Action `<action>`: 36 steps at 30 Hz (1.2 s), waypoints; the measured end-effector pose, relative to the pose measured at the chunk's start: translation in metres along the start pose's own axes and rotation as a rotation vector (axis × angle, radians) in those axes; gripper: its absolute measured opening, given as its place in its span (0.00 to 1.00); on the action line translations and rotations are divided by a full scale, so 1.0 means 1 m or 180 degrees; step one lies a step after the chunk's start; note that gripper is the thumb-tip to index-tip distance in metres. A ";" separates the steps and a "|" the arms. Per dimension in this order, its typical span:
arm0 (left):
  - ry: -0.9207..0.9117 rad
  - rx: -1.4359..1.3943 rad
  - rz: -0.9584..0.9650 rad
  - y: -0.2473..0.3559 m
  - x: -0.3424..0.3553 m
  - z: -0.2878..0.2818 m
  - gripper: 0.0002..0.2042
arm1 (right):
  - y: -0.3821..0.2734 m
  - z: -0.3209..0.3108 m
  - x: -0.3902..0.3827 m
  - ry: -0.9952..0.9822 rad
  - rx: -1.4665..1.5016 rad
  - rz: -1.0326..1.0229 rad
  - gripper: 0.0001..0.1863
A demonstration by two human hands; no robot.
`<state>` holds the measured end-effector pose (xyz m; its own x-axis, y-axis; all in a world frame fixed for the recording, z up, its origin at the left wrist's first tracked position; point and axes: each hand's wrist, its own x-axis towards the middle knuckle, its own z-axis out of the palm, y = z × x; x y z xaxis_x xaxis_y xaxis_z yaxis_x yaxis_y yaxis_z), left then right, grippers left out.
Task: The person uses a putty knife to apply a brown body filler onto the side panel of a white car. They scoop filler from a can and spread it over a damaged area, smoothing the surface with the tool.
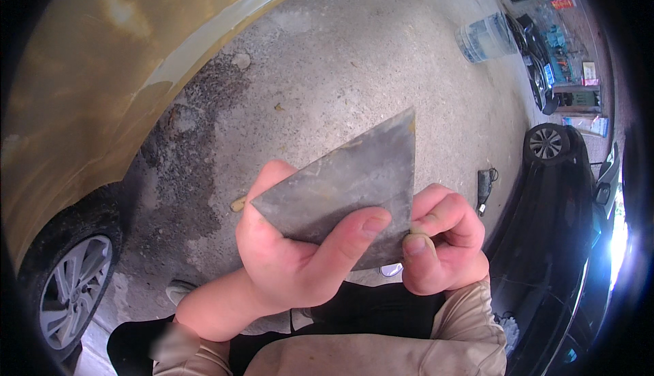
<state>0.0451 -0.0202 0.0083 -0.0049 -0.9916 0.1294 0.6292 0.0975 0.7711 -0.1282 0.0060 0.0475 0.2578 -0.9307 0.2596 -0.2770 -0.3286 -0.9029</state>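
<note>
A flat, smudged grey plate (354, 185) with pointed corners is held up in front of me, tilted. My left hand (289, 263) grips it from the left, thumb lying over its face and fingers behind it, mostly hidden. At the plate's lower right edge, my right hand (446, 246) is closed in a pinch, thumb tip and bent index finger meeting at that edge. Beside the left hand a short tan tip (238, 204) pokes out; I cannot tell what it belongs to.
A gold car body (88, 90) with pale patches curves along the left, above its wheel (76, 291). A black car (545, 233) stands at the right. A clear bucket (487, 39) and a black handheld tool (485, 189) are on the concrete floor (340, 56).
</note>
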 end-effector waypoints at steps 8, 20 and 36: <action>-0.0231 0.0277 -0.0039 -0.001 0.004 -0.005 0.15 | 0.003 -0.002 -0.001 0.0002 0.0052 0.0060 0.10; -0.0321 0.0166 -0.0453 0.000 0.014 -0.004 0.15 | 0.007 0.000 -0.004 0.0122 0.0374 0.0302 0.10; -0.0239 -0.0141 -0.0609 0.000 0.013 -0.003 0.14 | -0.007 -0.007 0.006 -0.0181 -0.0788 -0.0111 0.08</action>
<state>0.0476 -0.0333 0.0077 -0.1844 -0.9824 0.0306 0.6449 -0.0974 0.7580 -0.1313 0.0014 0.0581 0.3210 -0.9098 0.2632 -0.4835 -0.3964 -0.7805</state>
